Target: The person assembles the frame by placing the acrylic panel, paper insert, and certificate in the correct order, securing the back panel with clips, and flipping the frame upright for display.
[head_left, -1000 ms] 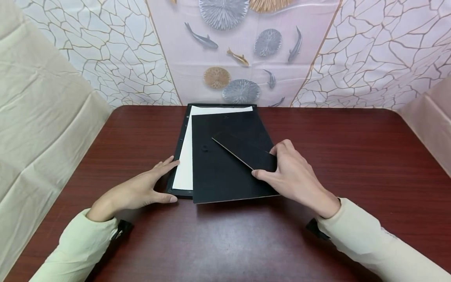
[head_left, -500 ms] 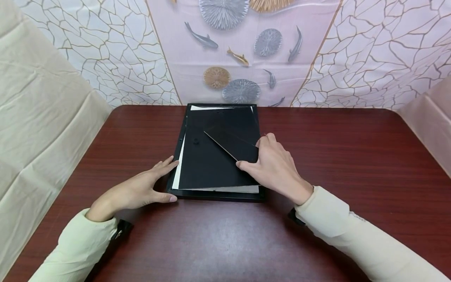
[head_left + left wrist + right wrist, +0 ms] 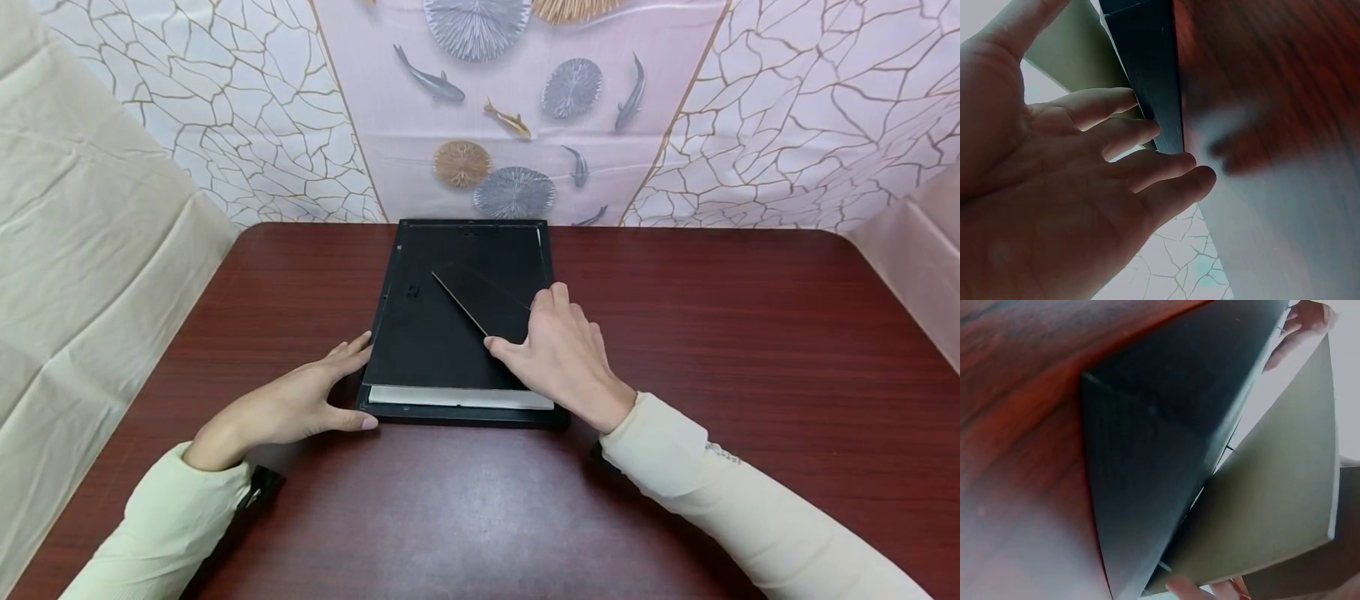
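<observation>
A black picture frame (image 3: 465, 419) lies back side up on the table. Its black backing board (image 3: 427, 350) covers most of the opening, the far end down in the frame and the near end raised. A white sheet (image 3: 457, 397) shows under that near edge. My right hand (image 3: 570, 358) grips the board by its easel stand (image 3: 487, 304), thumb on the stand's left edge. In the right wrist view the board's brown underside (image 3: 1272, 481) tilts above the frame. My left hand (image 3: 292, 404) rests against the frame's left side, fingers straight and spread.
The dark red wooden table (image 3: 750, 333) extends on both sides of the frame. Patterned cloth (image 3: 300, 108) hangs just behind the far table edge. Small metal tabs (image 3: 1164, 566) stick out from the frame's inner edge.
My right hand has moved the backing board left and away from me, from lying askew over the right side to lining up with the frame. The left hand has stayed still.
</observation>
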The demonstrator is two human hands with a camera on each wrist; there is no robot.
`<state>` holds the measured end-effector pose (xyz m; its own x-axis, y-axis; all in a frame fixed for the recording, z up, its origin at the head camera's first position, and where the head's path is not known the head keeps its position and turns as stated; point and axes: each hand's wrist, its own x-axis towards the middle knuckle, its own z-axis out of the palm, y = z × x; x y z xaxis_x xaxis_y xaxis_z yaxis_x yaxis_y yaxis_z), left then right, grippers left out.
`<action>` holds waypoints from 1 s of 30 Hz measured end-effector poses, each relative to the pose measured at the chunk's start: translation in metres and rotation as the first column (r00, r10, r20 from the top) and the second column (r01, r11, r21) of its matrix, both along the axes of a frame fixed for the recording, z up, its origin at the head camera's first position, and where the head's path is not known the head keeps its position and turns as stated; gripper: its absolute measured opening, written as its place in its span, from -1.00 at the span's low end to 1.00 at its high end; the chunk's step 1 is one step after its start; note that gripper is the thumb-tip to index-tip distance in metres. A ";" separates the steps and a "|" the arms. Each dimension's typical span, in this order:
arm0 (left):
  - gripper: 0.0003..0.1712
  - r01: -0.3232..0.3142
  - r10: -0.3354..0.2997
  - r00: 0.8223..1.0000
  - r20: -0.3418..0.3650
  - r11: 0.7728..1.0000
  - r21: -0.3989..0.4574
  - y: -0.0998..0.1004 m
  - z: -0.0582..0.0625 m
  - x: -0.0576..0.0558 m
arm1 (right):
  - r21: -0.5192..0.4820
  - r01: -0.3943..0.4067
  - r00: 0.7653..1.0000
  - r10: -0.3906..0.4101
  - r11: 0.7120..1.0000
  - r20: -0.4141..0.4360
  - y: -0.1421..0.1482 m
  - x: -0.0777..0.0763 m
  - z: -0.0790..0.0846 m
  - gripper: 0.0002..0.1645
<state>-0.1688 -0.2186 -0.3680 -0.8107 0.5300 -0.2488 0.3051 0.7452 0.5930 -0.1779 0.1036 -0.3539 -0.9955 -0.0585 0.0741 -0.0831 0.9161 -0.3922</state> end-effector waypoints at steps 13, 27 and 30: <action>0.14 0.005 -0.005 1.000 0.000 1.000 0.003 -0.001 0.001 0.000 | 0.046 0.000 1.000 0.001 0.999 -0.027 -0.005 0.001 -0.008 -0.19; -0.05 0.001 0.000 0.999 -0.041 1.000 0.024 -0.001 0.001 -0.002 | 0.151 -0.029 0.998 0.036 0.988 -0.042 -0.010 0.005 -0.010 -0.17; -0.07 -0.008 0.009 0.998 -0.062 1.000 0.025 -0.001 0.000 -0.001 | 0.179 -0.033 0.999 0.040 0.983 -0.035 -0.012 0.006 -0.009 -0.16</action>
<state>-0.1699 -0.2192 -0.3681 -0.8287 0.5284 -0.1847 0.3355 0.7330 0.5917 -0.1716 0.0918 -0.3629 -0.9891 -0.1108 0.0970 -0.1298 0.9671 -0.2189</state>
